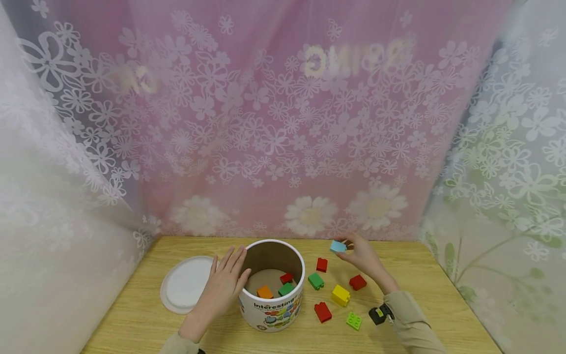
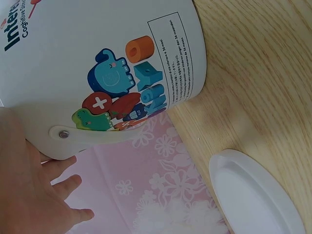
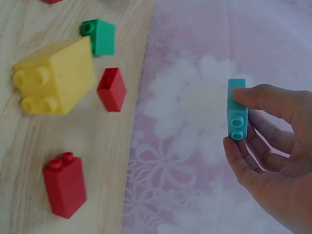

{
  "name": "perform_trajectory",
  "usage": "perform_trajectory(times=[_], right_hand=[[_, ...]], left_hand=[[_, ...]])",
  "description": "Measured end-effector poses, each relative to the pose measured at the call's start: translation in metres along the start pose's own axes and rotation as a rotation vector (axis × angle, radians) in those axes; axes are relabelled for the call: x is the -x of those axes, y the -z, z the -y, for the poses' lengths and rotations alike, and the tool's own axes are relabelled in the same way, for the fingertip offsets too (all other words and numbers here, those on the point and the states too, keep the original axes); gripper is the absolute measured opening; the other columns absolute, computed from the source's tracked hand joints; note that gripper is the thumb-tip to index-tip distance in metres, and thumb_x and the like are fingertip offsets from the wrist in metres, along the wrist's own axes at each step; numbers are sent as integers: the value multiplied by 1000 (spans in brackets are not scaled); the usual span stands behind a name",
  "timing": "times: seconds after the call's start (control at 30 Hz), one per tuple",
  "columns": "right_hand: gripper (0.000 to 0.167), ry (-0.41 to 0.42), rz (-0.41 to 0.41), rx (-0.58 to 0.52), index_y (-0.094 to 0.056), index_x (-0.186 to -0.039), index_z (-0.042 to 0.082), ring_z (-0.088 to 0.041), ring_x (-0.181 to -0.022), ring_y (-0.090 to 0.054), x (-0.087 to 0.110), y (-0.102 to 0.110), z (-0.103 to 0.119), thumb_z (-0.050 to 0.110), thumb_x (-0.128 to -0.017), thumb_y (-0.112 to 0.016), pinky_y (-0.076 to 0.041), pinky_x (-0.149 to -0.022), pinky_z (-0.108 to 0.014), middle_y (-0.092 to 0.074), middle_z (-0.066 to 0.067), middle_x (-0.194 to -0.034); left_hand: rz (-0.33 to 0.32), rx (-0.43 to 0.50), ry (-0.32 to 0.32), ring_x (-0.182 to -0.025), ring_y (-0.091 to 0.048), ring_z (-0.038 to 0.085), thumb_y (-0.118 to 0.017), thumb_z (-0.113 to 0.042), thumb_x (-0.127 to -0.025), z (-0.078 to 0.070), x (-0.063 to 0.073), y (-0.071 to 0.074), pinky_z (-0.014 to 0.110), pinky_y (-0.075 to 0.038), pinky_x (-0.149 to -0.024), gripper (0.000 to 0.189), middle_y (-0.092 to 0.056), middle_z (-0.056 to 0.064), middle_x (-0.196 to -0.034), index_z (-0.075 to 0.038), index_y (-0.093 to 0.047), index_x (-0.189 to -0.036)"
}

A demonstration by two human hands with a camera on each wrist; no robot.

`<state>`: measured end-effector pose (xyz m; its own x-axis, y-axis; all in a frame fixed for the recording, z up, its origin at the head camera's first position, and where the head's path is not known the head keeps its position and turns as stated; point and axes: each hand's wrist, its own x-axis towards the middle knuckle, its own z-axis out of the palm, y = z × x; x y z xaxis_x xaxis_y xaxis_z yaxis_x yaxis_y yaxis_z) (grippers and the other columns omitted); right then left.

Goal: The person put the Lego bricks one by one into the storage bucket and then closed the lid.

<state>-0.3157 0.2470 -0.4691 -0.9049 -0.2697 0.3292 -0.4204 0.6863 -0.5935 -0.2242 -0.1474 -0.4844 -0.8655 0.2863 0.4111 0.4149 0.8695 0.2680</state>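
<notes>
A light blue building block [image 1: 338, 247] is pinched between the thumb and fingers of my right hand [image 1: 360, 253], raised at the table's back edge. In the right wrist view the block's two studs show. My left hand [image 1: 225, 282] lies with fingers extended against the left rim of a white bucket [image 1: 270, 322] printed with toy pictures. Inside the bucket are an orange block [image 1: 265, 292], a green block [image 1: 285, 289] and a red block [image 1: 286, 278]. Nearest my right hand on the table is a red block [image 1: 357, 282]. The left wrist view shows the bucket's side and handle strap [image 2: 92, 138].
A white lid [image 1: 187, 285] lies left of the bucket. On its right are a yellow block [image 1: 340, 295], a green block [image 1: 316, 280], a lime block [image 1: 353, 320] and more red blocks [image 1: 323, 312]. A flowered curtain [image 1: 283, 147] hangs behind the wooden table [image 1: 424, 290].
</notes>
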Motion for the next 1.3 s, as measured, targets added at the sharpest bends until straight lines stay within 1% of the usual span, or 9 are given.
perform_trajectory(times=[0.13,0.3,0.47,0.63,0.83,1.07,1.3], right_hand=[[38,17,13,6,-68,-125,2,-34,-101,-64,-3,2,10,4,-88,-78,-57,-90,-50,-66,-18,-120],[37,39,32,-3,-68,-124,0,-33,-100,-64,-8,3,25,3,-88,-77,-58,-90,-50,-66,-18,-116],[37,80,30,-9,-69,-123,0,-32,-98,-65,-14,0,37,2,-87,-78,-59,-87,-48,-67,-16,-110],[36,116,24,-32,-71,-120,2,-30,-96,-66,-19,-5,50,3,-86,-80,-59,-86,-47,-68,-14,-110],[36,153,40,-60,-71,-121,2,-30,-97,-66,-22,-12,69,3,-86,-80,-59,-88,-47,-66,-15,-114],[37,179,63,-76,-70,-121,3,-30,-99,-66,-27,-24,89,3,-86,-80,-59,-88,-43,-65,-15,-114],[36,228,104,-98,-69,-123,1,-33,-100,-64,-32,-40,102,4,-88,-78,-59,-87,-44,-63,-19,-116]], left_hand=[[3,-5,1,-152,-27,34,-49,-36,-107,0,0,1,67,-14,-119,59,-38,11,-161,-3,-40,-155],[4,-3,5,-152,-27,34,-50,-36,-107,-1,0,0,66,-14,-120,59,-38,11,-161,-3,-40,-155],[6,4,9,-152,-26,34,-49,-36,-107,0,1,0,66,-13,-120,59,-38,11,-161,-4,-40,-155],[7,3,4,-152,-25,33,-45,-40,-109,0,0,0,66,-12,-120,60,-37,11,-162,-4,-39,-156],[15,0,8,-153,-25,33,-45,-40,-108,0,0,1,65,-12,-121,60,-36,10,-162,-4,-38,-156],[-1,0,5,-152,-27,34,-52,-34,-107,-1,0,1,66,-13,-120,58,-37,10,-161,-4,-41,-155],[7,-8,3,-152,-26,34,-44,-41,-109,-1,0,1,65,-13,-120,60,-37,10,-162,-4,-39,-156]])
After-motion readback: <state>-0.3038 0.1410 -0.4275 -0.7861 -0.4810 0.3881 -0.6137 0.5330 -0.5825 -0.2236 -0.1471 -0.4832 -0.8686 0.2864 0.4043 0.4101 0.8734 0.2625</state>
